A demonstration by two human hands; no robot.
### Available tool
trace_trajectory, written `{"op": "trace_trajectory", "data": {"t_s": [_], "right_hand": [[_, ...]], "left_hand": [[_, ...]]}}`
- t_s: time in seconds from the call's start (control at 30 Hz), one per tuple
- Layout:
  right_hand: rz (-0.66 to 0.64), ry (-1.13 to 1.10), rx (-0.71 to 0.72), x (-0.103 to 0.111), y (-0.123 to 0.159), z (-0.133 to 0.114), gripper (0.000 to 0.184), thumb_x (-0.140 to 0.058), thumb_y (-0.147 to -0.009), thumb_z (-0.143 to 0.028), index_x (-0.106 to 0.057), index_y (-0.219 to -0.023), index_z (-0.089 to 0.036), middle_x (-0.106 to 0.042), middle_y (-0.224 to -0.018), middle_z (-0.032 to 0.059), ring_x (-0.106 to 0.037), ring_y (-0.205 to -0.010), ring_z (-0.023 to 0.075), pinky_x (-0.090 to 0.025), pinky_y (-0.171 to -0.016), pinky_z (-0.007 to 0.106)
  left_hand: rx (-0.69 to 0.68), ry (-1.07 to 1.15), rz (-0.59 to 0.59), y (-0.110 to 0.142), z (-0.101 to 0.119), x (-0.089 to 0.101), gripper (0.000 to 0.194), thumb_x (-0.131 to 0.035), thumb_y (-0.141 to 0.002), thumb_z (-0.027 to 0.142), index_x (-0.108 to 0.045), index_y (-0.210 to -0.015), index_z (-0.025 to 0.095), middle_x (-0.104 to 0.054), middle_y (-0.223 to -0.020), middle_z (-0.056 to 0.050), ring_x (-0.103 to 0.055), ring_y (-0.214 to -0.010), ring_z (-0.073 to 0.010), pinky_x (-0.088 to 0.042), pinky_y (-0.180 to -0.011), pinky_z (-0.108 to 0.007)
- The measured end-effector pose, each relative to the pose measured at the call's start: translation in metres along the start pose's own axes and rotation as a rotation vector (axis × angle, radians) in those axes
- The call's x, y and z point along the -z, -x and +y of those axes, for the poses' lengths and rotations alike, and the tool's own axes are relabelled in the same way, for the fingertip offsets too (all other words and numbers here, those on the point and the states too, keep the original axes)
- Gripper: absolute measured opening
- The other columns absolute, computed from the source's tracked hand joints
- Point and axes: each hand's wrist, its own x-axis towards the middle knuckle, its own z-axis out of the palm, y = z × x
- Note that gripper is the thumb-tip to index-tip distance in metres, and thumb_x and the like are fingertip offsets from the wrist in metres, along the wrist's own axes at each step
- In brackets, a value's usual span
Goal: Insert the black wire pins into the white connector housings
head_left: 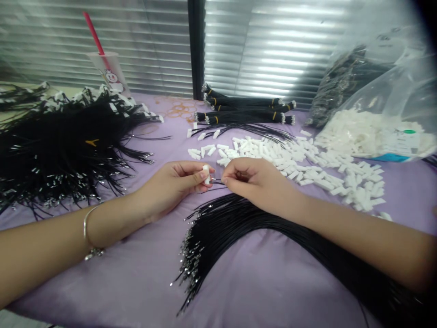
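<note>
Left fingers (195, 180) pinch a white piece (206, 174) between their tips (right fingers (235, 184) pinch a black wire (218, 181)).

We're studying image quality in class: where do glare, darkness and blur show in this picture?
Head view: glare is strongest on the blinds right of the dark post; head view: right-hand corners darken; head view: the white piece in the left grip looks soft; head view: the bag's label is unreadable.

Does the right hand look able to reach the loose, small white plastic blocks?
Likely yes: the right hand sits beside the white blocks, nothing visible between, though it seems to pinch a thin black cord.
</note>
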Motion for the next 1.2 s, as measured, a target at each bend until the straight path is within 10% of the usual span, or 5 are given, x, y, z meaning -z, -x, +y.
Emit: {"op": "trace_trajectory", "data": {"t_s": [0.67, 0.93, 1.2], "right_hand": [[0.040, 0.368, 0.240, 0.005, 0.003, -0.014, 0.006, -0.054, -0.079, -0.015, -0.060, -0.081, -0.014, -0.057, -0.080, 0.0023, -0.052, -0.077, 0.0114, -0.040, -0.069, 0.022], [-0.303, 0.463, 0.300, -0.010, 0.001, -0.007, 0.010, -0.053, -0.083, -0.013, -0.061, -0.078, -0.015, -0.058, -0.079, 0.0024, -0.052, -0.074, 0.0120, -0.040, -0.070, 0.025], [-0.254, 0.404, 0.257, -0.013, 0.000, -0.001, 0.003, -0.058, -0.081, -0.017, -0.061, -0.083, -0.016, -0.059, -0.087, 0.0039, -0.053, -0.085, 0.0146, -0.042, -0.077, 0.027]], "left_hand": [[-0.068, -0.107, 0.014, -0.001, -0.001, -0.001, 0.015, -0.072, -0.071, 0.023, -0.071, -0.083, 0.015, -0.067, -0.077, -0.001, -0.056, -0.067, -0.0084, -0.045, -0.068, -0.020], [-0.120, 0.030, -0.022, -0.001, -0.003, 0.001, 0.011, -0.073, -0.069, 0.021, -0.070, -0.078, 0.014, -0.064, -0.078, 0.000, -0.053, -0.067, -0.0069, -0.043, -0.069, -0.020], [-0.108, -0.032, -0.051, -0.001, -0.003, 0.004, 0.014, -0.072, -0.071, 0.024, -0.069, -0.081, 0.015, -0.063, -0.076, 0.000, -0.053, -0.066, -0.0072, -0.044, -0.068, -0.020]]}}
